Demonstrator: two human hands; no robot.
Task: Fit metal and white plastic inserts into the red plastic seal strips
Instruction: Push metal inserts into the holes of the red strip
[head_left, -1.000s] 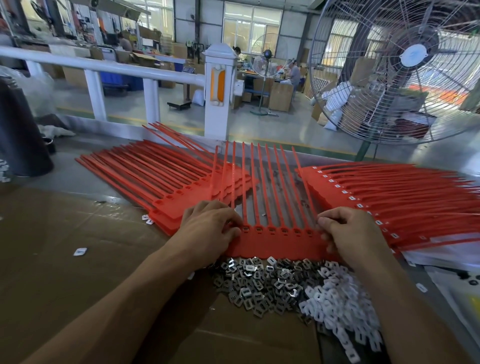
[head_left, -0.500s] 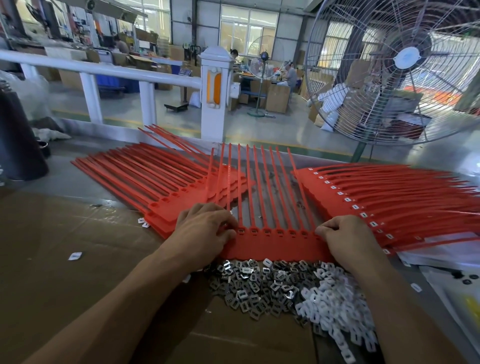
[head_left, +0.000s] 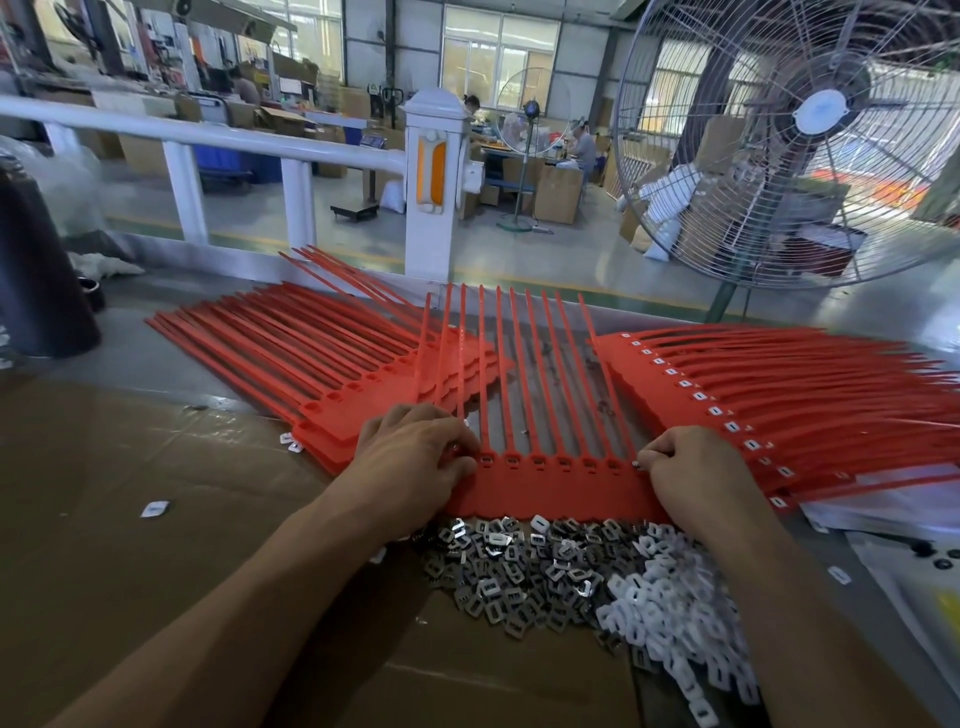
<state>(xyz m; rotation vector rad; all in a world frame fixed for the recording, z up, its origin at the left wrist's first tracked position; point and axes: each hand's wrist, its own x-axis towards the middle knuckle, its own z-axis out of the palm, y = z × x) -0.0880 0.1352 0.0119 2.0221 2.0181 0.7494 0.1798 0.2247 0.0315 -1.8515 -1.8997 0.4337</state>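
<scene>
A red seal strip sheet (head_left: 550, 488) lies flat in front of me, its thin tails pointing away. My left hand (head_left: 415, 462) curls over the sheet's left end, fingertips at the leftmost socket, pinching a small metal insert. My right hand (head_left: 691, 467) curls at the right end, pinching a small metal insert at the last socket. Just below the sheet lies a pile of metal inserts (head_left: 519, 566), with a pile of white plastic inserts (head_left: 670, 629) to its right.
A stack of red seal sheets (head_left: 322, 374) lies at the left, another stack with white inserts fitted (head_left: 779, 400) at the right. Brown cardboard (head_left: 130, 519) covers the bench. A big floor fan (head_left: 810, 135) and a white railing (head_left: 431, 171) stand beyond. A black cylinder (head_left: 36, 270) is far left.
Both hands stay at the two ends of the front sheet, with only small finger shifts. The camera view has tilted slightly.
</scene>
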